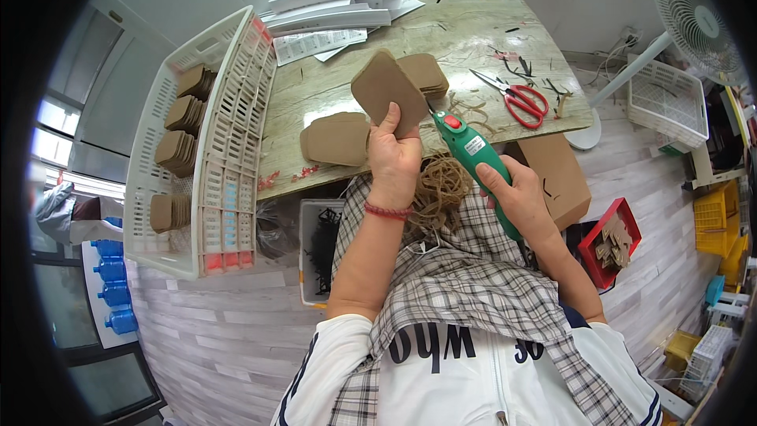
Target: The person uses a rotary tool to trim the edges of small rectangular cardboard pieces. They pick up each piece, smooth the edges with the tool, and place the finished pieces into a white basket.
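Note:
My left hand [394,156] grips a brown rounded-corner sheet piece [385,88], thumb on its face, held up above the table's near edge. My right hand [516,189] is wrapped round a green handheld electric cutter [473,146] with a red button. The cutter's tip is at the lower right edge of the piece; whether it touches cannot be made out. Behind the held piece lies a stack of similar brown pieces [426,73], and left of my left hand another stack [335,140]. Tan trimmed strips [441,189] are heaped on my lap, over a checked apron [465,268].
Red-handled scissors [524,104] and dark scraps lie on the table [315,91]. Papers [335,16] are piled at the back. At left stands a white crate [213,213] with brown stacks. A red tray [623,209], a cardboard box [564,177] and a fan [698,20] are at right.

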Demonstrator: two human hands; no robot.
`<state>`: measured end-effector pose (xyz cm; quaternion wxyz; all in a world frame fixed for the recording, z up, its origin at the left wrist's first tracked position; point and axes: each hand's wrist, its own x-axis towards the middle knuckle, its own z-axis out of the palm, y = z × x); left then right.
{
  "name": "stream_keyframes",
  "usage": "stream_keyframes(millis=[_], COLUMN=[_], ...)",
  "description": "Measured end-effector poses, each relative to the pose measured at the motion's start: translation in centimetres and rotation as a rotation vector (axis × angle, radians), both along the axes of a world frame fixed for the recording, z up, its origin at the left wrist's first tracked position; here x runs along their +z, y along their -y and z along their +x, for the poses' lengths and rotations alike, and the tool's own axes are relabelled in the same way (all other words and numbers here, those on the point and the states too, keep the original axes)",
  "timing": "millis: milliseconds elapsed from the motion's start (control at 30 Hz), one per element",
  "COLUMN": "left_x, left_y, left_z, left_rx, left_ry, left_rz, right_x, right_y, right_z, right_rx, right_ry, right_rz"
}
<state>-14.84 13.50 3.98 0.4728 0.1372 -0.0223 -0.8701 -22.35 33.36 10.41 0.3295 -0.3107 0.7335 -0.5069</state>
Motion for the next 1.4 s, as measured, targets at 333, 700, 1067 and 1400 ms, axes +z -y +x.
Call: stream_keyframes(millis=[333, 700, 1067, 1400], left_x=[-0.8, -1.4, -1.9, -2.3], left_y=[-2.6, -4.6, -5.8, -6.5], left_z=[-0.1, 0.5, 0.7, 0.7], left_rx=[-0.109, -0.176, -0.236, -0.249], left_ry=[0.054, 0.081, 0.067, 0.072], left_rz=[-0.108, -0.180, -0.182, -0.178], right_x=[0.1, 0.7, 0.9, 0.6], right_y=[0.0, 0.3, 0.2, 0.2], right_z=[-0.4, -0.7, -0.7, -0.9], right_rx=[-0.040, -0.113, -0.123, -0.122], right_ry=[-0.003, 0.006, -0.011, -0.001], right_rz=[-0.021, -0.069, -0.069, -0.115])
